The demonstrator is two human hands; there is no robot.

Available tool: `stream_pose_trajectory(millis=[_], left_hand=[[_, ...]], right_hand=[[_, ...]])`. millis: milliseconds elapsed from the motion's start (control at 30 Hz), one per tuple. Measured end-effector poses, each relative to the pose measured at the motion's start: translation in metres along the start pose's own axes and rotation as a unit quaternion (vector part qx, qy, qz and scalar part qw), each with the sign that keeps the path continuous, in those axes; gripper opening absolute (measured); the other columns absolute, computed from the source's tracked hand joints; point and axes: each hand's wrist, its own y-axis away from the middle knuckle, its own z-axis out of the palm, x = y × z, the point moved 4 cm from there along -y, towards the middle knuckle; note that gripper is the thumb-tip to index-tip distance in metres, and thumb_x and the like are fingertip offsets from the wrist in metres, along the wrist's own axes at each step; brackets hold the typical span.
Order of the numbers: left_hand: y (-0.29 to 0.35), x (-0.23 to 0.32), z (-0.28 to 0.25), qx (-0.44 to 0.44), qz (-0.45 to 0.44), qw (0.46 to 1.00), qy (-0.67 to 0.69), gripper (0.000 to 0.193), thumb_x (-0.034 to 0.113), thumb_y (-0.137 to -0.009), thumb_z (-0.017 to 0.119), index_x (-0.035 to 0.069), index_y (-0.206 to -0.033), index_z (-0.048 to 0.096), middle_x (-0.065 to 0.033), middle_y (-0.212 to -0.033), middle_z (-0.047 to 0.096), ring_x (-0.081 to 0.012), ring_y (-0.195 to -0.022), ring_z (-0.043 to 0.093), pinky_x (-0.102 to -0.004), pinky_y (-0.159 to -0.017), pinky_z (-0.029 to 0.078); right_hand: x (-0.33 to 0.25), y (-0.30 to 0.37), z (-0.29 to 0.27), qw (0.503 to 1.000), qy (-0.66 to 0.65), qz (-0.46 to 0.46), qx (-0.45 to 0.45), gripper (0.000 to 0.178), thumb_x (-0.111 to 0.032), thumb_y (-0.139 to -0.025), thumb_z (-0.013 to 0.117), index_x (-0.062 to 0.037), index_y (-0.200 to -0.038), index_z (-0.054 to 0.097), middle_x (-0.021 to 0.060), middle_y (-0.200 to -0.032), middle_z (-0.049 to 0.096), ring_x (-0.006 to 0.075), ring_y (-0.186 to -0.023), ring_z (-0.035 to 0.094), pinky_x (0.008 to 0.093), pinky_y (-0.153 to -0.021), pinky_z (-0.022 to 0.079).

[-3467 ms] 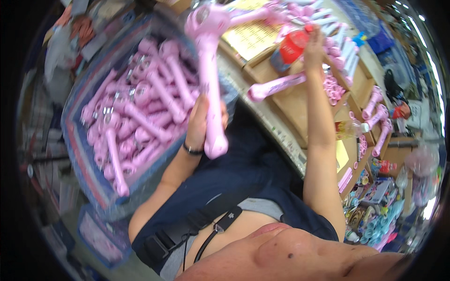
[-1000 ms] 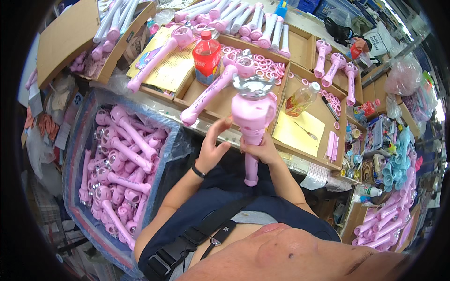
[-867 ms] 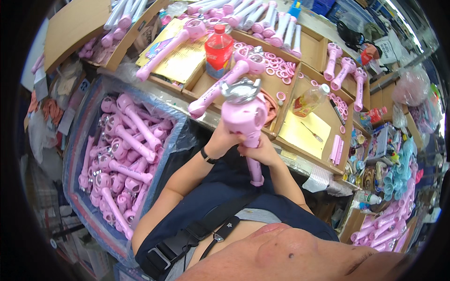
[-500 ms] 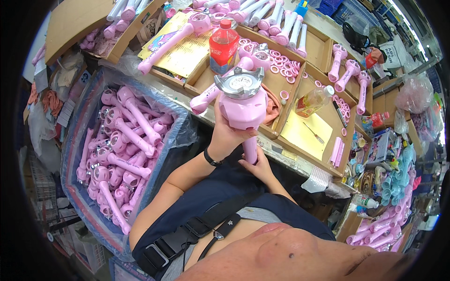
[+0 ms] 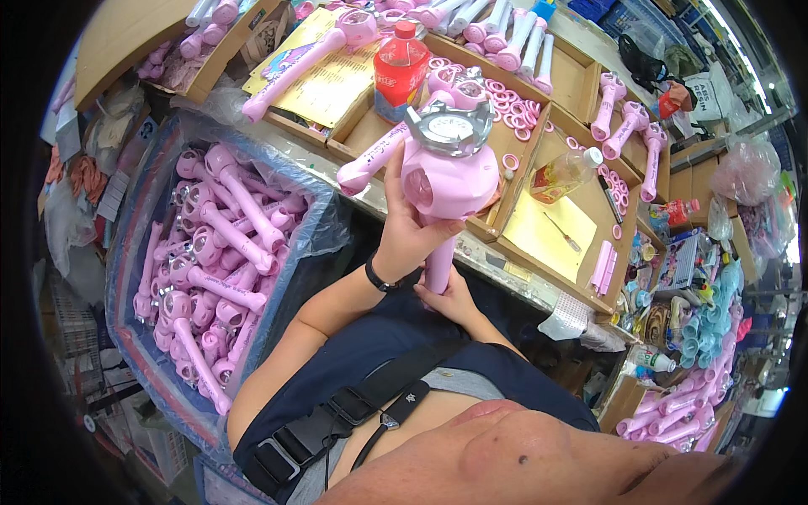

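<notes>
Head view: big blue bin (image 5: 139, 337) of pink wands sits left of the counter's (image 5: 505, 265) near edge. Pink wand toy (image 5: 446, 181) is upright over that edge — left hand (image 5: 408, 236) wrapped under its head, right hand (image 5: 450, 299) closed on the handle. Keep it vertical, I'd say. Right fingertips are hidden — silver crown detail is unclear.

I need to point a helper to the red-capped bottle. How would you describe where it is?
Look at the cardboard trays on the bench beyond the hands. The bottle stands upright just past the held pink wand. It is the only red thing among pink parts.
</notes>
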Motion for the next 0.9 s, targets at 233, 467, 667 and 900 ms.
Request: stream_pose_trajectory(millis=[233, 467, 667, 900], left_hand=[[-0.024, -0.012, -0.006, -0.055, -0.029, 0.998, 0.016, 0.103, 0.032, -0.08, 0.075, 0.01, -0.148, 0.001, -0.0102, -0.14, 0.032, -0.0191, -0.123, 0.041, -0.0335, -0.098, 0.04], [-0.031, -0.008, -0.003, -0.127, -0.149, 0.981, 0.007, 0.089, 0.038, -0.083, 0.069, 0.01, -0.147, 0.015, -0.0114, -0.124, 0.046, -0.0183, -0.103, 0.053, -0.0305, -0.082, 0.046], [-0.024, -0.017, -0.003, -0.13, -0.204, 0.97, 0.021, 0.08, 0.04, -0.087, 0.063, 0.013, -0.146, 0.017, -0.0097, -0.105, 0.056, -0.0164, -0.069, 0.063, -0.0255, -0.056, 0.052], [-0.018, -0.026, -0.014, -0.139, -0.256, 0.955, 0.055, 0.069, 0.04, -0.089, 0.061, 0.012, -0.142, 0.025, -0.0074, -0.1, 0.056, -0.0138, -0.07, 0.062, -0.0249, -0.055, 0.052]], right_hand=[[-0.029, 0.001, 0.014, 0.979, 0.198, -0.037, -0.016, 0.05, -0.036, -0.083, 0.068, -0.0006, -0.111, 0.048, 0.0156, -0.086, 0.063, 0.0277, -0.075, 0.065, 0.0352, -0.068, 0.051], [-0.069, 0.003, 0.004, 0.911, 0.372, -0.153, -0.091, 0.045, -0.033, -0.085, 0.063, -0.0007, -0.115, 0.056, 0.0174, -0.1, 0.063, 0.0331, -0.092, 0.061, 0.0399, -0.081, 0.048], [-0.084, 0.007, -0.013, 0.919, 0.369, -0.129, -0.043, 0.031, -0.027, -0.086, 0.061, -0.0037, -0.107, 0.061, 0.0147, -0.099, 0.064, 0.032, -0.09, 0.061, 0.0392, -0.08, 0.048], [-0.081, 0.006, -0.018, 0.91, 0.384, -0.151, -0.033, 0.027, -0.023, -0.086, 0.061, -0.0039, -0.105, 0.061, 0.0147, -0.095, 0.064, 0.0327, -0.09, 0.061, 0.0399, -0.08, 0.048]])
